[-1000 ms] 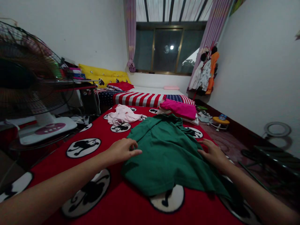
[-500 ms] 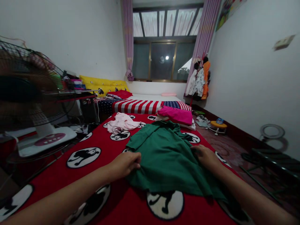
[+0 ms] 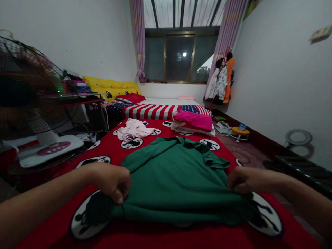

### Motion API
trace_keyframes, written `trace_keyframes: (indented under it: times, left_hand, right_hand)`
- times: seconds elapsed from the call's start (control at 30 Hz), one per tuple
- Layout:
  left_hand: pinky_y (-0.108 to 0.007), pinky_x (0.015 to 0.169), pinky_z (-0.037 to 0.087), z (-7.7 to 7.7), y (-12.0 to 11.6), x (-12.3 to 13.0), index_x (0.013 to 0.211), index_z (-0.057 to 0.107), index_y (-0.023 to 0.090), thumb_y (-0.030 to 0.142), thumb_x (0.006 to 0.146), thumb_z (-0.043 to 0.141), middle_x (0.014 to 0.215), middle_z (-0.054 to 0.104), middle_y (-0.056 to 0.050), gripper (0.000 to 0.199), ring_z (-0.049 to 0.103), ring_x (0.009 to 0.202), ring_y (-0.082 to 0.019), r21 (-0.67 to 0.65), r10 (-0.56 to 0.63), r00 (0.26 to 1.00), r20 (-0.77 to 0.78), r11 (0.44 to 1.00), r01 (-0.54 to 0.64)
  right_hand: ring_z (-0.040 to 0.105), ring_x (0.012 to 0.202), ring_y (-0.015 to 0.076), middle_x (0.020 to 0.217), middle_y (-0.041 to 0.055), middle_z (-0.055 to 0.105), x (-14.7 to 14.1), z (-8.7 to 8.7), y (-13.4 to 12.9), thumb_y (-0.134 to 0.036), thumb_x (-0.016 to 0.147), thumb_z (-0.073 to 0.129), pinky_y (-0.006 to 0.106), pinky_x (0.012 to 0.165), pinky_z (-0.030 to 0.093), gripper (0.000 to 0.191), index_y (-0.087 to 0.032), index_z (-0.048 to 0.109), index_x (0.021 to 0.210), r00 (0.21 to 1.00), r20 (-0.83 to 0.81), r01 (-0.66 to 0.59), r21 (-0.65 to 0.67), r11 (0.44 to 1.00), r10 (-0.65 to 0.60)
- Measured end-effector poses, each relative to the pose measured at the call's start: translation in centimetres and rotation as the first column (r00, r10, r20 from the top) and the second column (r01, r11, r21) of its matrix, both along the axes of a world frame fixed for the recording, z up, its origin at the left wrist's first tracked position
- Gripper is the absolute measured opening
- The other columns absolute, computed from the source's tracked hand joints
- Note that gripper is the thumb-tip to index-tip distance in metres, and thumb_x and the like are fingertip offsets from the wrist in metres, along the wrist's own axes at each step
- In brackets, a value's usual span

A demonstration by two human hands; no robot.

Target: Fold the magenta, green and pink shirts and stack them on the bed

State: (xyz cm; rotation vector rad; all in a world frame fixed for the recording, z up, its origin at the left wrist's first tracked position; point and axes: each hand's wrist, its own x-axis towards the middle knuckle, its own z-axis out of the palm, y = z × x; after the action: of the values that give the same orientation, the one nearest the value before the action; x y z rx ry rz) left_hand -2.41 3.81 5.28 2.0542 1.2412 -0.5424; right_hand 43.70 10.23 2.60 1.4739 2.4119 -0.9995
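Observation:
A green short-sleeved shirt (image 3: pixel 176 173) is stretched out in front of me, its collar away from me and its hem hanging near. My left hand (image 3: pixel 111 181) pinches the shirt's left side with curled fingers. On the opposite side my right hand (image 3: pixel 245 180) grips the fabric below the sleeve. Beneath the shirt lies a red blanket (image 3: pixel 153 238) with white circles and black figures. Past the collar, a crumpled pale pink garment (image 3: pixel 135 129) sits to the left, and a stack of folded clothes (image 3: pixel 193 121) with bright pink on top lies to the right.
A fan (image 3: pixel 49 145) stands close on the left beside a cluttered table (image 3: pixel 85 101). A second bed with a striped flag-pattern cover (image 3: pixel 150 111) is at the far end under the window. Along the right wall are a small yellow stool (image 3: pixel 240 131) and a dark bench (image 3: pixel 303 169).
My hands have moved apart, spreading the green shirt wider and drawing it toward me. Its collar has come away from the folded stack, and the right sleeve now shows.

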Motion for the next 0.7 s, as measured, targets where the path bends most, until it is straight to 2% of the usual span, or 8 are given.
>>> trace_keyframes:
  times: [0.07, 0.17, 0.27, 0.37, 0.47, 0.57, 0.63, 0.7]
  left_hand:
    - [-0.023, 0.052, 0.038, 0.5, 0.8, 1.5, 0.091, 0.072, 0.021, 0.023, 0.073, 0.064, 0.073, 0.068, -0.002, 0.020, 0.060, 0.065, -0.017, 0.110, -0.054, 0.998, -0.020, 0.992, 0.056]
    - [-0.025, 0.066, 0.047, 0.3, 3.0, 4.3, 0.109, 0.069, 0.022, 0.031, 0.082, 0.059, 0.090, 0.072, -0.005, 0.030, 0.065, 0.079, -0.019, 0.346, -0.092, 0.989, 0.113, 0.937, 0.048]
    - [-0.031, 0.097, 0.043, -2.2, 5.1, 7.2, 0.131, 0.055, 0.021, 0.042, 0.089, 0.051, 0.129, 0.060, -0.010, 0.046, 0.057, 0.115, -0.023, 0.499, -0.166, 0.943, 0.289, 0.867, 0.000]
    - [-0.040, 0.112, 0.029, -5.7, 6.0, 8.9, 0.146, 0.034, 0.022, 0.050, 0.090, 0.048, 0.153, 0.030, -0.014, 0.064, 0.032, 0.139, -0.029, 0.505, -0.250, 0.930, 0.269, 0.859, 0.085]
    - [-0.050, 0.114, 0.021, -7.7, 6.1, 7.9, 0.148, 0.029, 0.027, 0.055, 0.086, 0.052, 0.157, 0.017, -0.012, 0.072, 0.018, 0.143, -0.033, 0.510, -0.276, 0.944, 0.182, 0.847, 0.149]
    - [-0.046, 0.110, 0.031, -7.4, 7.0, 4.7, 0.140, 0.044, 0.025, 0.048, 0.084, 0.058, 0.152, 0.032, -0.013, 0.062, 0.035, 0.137, -0.032, 0.556, -0.151, 0.965, 0.214, 0.831, 0.006]
    - [-0.039, 0.105, 0.038, -6.6, 8.1, 2.1, 0.126, 0.059, 0.019, 0.039, 0.085, 0.055, 0.139, 0.049, -0.014, 0.045, 0.050, 0.125, -0.028, 0.637, -0.048, 0.959, 0.278, 0.757, -0.147]
    - [-0.036, 0.102, 0.039, -6.0, 9.3, 0.1, 0.118, 0.063, 0.016, 0.033, 0.085, 0.052, 0.128, 0.057, -0.013, 0.038, 0.054, 0.118, -0.025, 0.728, 0.039, 0.942, 0.333, 0.624, -0.283]
  right_hand:
    - [0.061, 0.073, 0.0173, 0.080, 0.0026, 0.069, -0.6, 0.6, 0.4, -0.030, 0.071, 0.059, 0.022, 0.059, 0.042, 0.028, -0.016, 0.074, 0.090, 0.998, 0.031, -0.054, -0.019, 0.998, 0.055]
    - [0.061, 0.073, 0.0190, 0.082, 0.0062, 0.068, -2.8, 0.4, 1.7, -0.040, 0.074, 0.061, 0.024, 0.059, 0.042, 0.035, -0.014, 0.072, 0.094, 0.999, 0.040, 0.027, 0.215, 0.976, -0.036]
    - [0.062, 0.075, 0.0211, 0.086, 0.0086, 0.068, -5.6, -1.7, 2.6, -0.041, 0.076, 0.062, 0.026, 0.060, 0.043, 0.048, -0.013, 0.064, 0.115, 0.987, 0.042, 0.126, 0.422, 0.898, -0.158]
    - [0.065, 0.088, 0.0249, 0.099, 0.0106, 0.069, -6.4, -4.2, 3.2, -0.041, 0.078, 0.060, 0.030, 0.069, 0.046, 0.059, -0.020, 0.053, 0.132, 0.985, 0.125, 0.049, 0.474, 0.879, -0.122]
    - [0.063, 0.104, 0.0293, 0.119, 0.0128, 0.065, -3.4, -4.8, 4.5, -0.043, 0.083, 0.054, 0.036, 0.078, 0.046, 0.053, -0.025, 0.053, 0.133, 0.955, 0.216, 0.058, 0.534, 0.843, -0.203]
    - [0.063, 0.103, 0.0349, 0.114, 0.0194, 0.067, 1.5, -3.4, 6.4, -0.035, 0.084, 0.054, 0.041, 0.076, 0.046, 0.041, -0.018, 0.063, 0.120, 0.825, 0.297, 0.192, 0.654, 0.732, -0.482]
    - [0.063, 0.102, 0.0359, 0.113, 0.0239, 0.066, 3.8, -2.2, 7.5, -0.034, 0.085, 0.051, 0.040, 0.073, 0.045, 0.038, -0.013, 0.067, 0.113, 0.782, 0.280, 0.244, 0.684, 0.687, -0.556]
    - [0.063, 0.103, 0.0350, 0.116, 0.0228, 0.065, 4.1, -1.4, 8.2, -0.037, 0.086, 0.049, 0.039, 0.072, 0.045, 0.040, -0.014, 0.067, 0.114, 0.777, 0.211, 0.303, 0.700, 0.647, -0.592]
